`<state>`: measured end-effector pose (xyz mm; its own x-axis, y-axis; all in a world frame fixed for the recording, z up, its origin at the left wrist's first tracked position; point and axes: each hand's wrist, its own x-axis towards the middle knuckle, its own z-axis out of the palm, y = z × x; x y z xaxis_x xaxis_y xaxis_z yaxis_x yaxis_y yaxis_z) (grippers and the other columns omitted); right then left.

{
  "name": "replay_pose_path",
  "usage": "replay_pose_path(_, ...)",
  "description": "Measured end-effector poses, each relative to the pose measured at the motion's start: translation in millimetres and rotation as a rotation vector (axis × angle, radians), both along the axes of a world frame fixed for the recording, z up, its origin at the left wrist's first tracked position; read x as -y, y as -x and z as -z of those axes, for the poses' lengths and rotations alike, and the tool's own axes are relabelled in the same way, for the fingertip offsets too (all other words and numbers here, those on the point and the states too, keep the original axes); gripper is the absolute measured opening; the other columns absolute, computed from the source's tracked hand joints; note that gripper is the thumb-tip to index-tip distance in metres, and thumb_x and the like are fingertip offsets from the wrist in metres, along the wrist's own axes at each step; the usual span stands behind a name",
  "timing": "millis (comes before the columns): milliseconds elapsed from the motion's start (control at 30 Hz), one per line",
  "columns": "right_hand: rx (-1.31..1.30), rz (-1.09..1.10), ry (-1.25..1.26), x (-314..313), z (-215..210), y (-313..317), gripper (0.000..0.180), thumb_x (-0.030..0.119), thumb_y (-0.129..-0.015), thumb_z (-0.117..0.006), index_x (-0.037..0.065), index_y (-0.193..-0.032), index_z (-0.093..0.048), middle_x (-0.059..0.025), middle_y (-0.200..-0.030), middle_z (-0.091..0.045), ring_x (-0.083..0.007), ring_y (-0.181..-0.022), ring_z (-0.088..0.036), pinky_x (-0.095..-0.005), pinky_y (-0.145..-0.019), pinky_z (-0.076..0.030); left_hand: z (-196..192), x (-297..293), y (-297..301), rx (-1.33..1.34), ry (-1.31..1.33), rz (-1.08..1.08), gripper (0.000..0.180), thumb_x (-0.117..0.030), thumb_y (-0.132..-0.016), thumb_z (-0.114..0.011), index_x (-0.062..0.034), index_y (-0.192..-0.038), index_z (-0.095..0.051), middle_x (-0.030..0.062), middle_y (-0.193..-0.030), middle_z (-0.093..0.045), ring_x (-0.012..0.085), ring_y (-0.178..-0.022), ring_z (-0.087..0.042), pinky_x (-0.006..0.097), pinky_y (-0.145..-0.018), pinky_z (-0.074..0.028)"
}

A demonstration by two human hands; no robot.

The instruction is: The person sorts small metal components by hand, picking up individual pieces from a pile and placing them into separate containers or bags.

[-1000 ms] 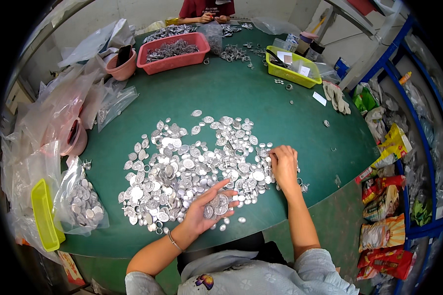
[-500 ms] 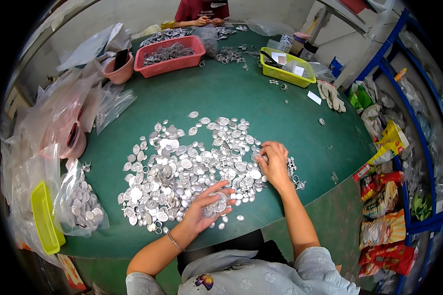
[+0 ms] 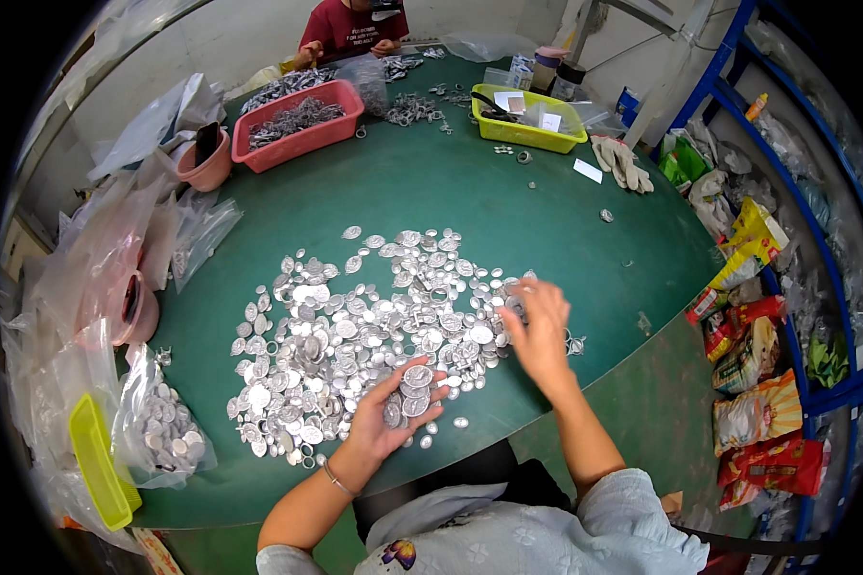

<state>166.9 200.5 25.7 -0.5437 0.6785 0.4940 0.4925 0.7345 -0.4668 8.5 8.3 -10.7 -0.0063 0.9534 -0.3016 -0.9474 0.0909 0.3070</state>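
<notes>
A broad pile of silver-coloured oval medals (image 3: pixel 307 345) is spread over the green table, with some small rings among them. My left hand (image 3: pixel 379 422) is palm up at the pile's near edge, fingers curled around several larger oval medals (image 3: pixel 415 388) that lie in the palm and against the fingers. At the pile's right edge hovers my right hand (image 3: pixel 542 335), thumb and fingers apart, slightly blurred. I see nothing held in it. Beyond its wrist lie a few small metal pieces (image 3: pixel 573 343).
Plastic bags and a clear bag of medals (image 3: pixel 168 431) line the left, beside a yellow-green basket (image 3: pixel 101 470). A pink tray (image 3: pixel 259 158) of metal parts, a yellow tray (image 3: pixel 547 142) and gloves (image 3: pixel 623 163) sit farther back. Across the table, a person (image 3: pixel 350 34) works. Blue shelving (image 3: pixel 738 96) stands right.
The whole view has shifted a little. My right hand's thumb and fingers have spread at the pile's edge. The medals in my left hand show more fully. The person opposite has moved their hands apart.
</notes>
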Motion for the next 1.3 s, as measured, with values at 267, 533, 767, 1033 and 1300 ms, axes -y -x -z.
replay_pose_path(267,0.287,0.032,-0.013,18,36,-1,0.058,0.036,-0.079,-0.066,0.000,-0.121,-0.050,-0.0240,-0.135,-0.035,-0.0470,-0.126,-0.028,-0.0586,-0.095,-0.027,-6,-4,-8,-0.093,-0.095,0.030,0.049,-0.037,-0.096,-0.035,-0.0067,-0.134,-0.039,0.0213,-0.128,-0.047,0.0377,-0.108,-0.055,0.042,-0.077,-0.056)
replay_pose_path(533,0.158,-0.459,0.129,55,24,18,0.041,0.015,-0.080,-0.064,0.006,-0.118,-0.054,-0.0117,-0.134,-0.043,-0.0333,-0.129,-0.033,-0.0551,-0.104,-0.019,-5,-7,-6,-0.098,0.080,-0.055,0.048,-0.039,-0.097,-0.029,-0.0040,-0.123,-0.049,0.0157,-0.110,-0.057,0.0283,-0.088,-0.058,0.030,-0.053,-0.051)
replay_pose_path(767,-0.222,-0.393,0.349,32,9,4,0.016,0.004,-0.080,-0.061,0.001,-0.095,-0.065,-0.0109,-0.104,-0.064,-0.0276,-0.101,-0.057,-0.0358,-0.089,-0.043,-5,-4,-2,-0.179,-0.064,0.018,0.041,-0.031,-0.096,-0.034,-0.0016,-0.121,-0.047,0.0156,-0.103,-0.057,0.0244,-0.081,-0.058,0.026,-0.048,-0.048)
replay_pose_path(1033,0.115,-0.320,0.104,-23,12,12,0.025,0.004,-0.081,-0.059,0.003,-0.106,-0.060,-0.0092,-0.122,-0.053,-0.0307,-0.110,-0.046,-0.0406,-0.093,-0.037,-15,-5,-2,-0.397,-0.078,0.200,0.037,-0.019,-0.091,-0.034,0.0002,-0.120,-0.047,0.0168,-0.102,-0.057,0.0222,-0.079,-0.059,0.026,-0.045,-0.047)
replay_pose_path(1300,0.086,-0.293,0.252,-28,17,19,0.022,0.010,-0.070,-0.073,0.003,-0.082,-0.055,-0.0080,-0.105,-0.059,-0.0274,-0.106,-0.049,-0.0391,-0.094,-0.031,-24,-4,0,-0.483,-0.014,0.184,0.043,-0.014,-0.088,-0.035,-0.0001,-0.127,-0.045,0.0151,-0.098,-0.059,0.0177,-0.071,-0.059,0.023,-0.040,-0.044)
